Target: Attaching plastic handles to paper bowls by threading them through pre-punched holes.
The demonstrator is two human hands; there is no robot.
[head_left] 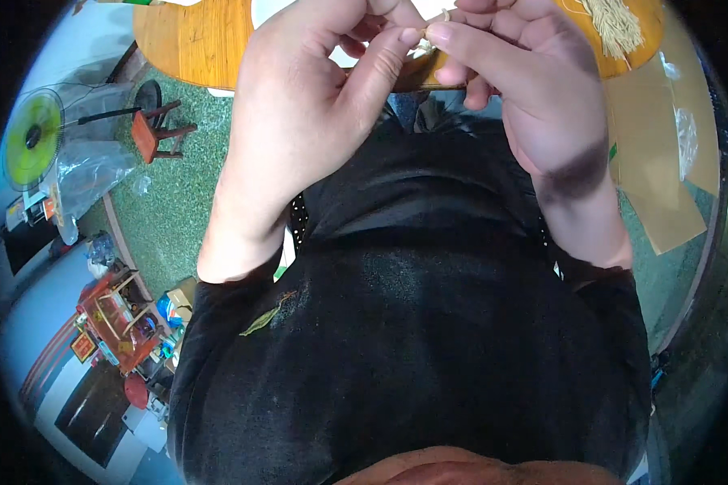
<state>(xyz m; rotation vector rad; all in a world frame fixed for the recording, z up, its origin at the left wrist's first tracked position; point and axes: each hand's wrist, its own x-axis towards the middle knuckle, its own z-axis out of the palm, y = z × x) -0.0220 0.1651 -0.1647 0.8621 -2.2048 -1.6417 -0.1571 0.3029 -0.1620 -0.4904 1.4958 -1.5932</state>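
Note:
Both of my hands are raised together over the near edge of a round wooden table (pixel 192 47). My left hand (pixel 315 89) pinches with thumb and index finger at a small cream-coloured cord (pixel 422 51). From the other side, my right hand (pixel 534 77) pinches the same cord, its thumb tip almost touching the left thumb. Most of the cord is hidden behind the fingers; a short end pokes up between them. A bundle of cream cord (pixel 612 26) lies on the table at the far right, its loose strands fanning toward me.
Something white and rounded (pixel 277 10) lies on the table behind my hands. To the left stand a green-bladed fan (pixel 34 137) and a small reddish stool (pixel 146 136). Flattened cardboard (pixel 651 153) covers the floor at right. A dry leaf (pixel 260 322) clings to my black shirt.

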